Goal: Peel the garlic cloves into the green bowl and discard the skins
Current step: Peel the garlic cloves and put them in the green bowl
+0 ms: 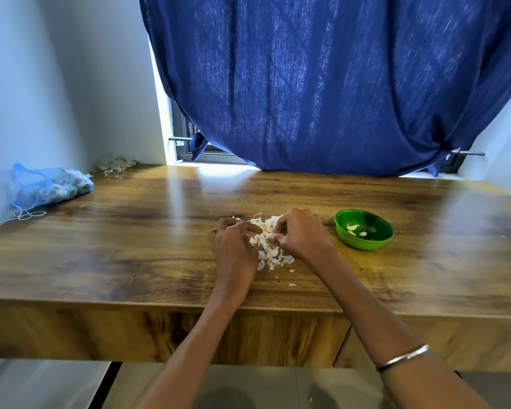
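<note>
At mid-frame we see both hands curled over the skins (267, 249) on the table (130, 246): the left hand (233, 246) and right hand (300, 234) pinch at a clove, mostly hidden between them. Right of them sits the bowl (379, 245) with peeled cloves (355, 230). A bag (48, 185) lies upper left.

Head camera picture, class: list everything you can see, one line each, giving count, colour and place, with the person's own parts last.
green bowl: one, green, on the table right of the hands.
peeled cloves: a few, pale, inside the bowl.
garlic skins: one loose pile, white, between the hands.
second skin pile: one, whitish, far left corner.
plastic bag: one, blue, far left of the table, contents unclear.
table: one, brown wood.
curtain: one, dark blue, over the window.
bangle: one, silver, right forearm.
left hand: fingers curled in the pile; grip unclear.
right hand: fingers curled in the pile; grip unclear.
</note>
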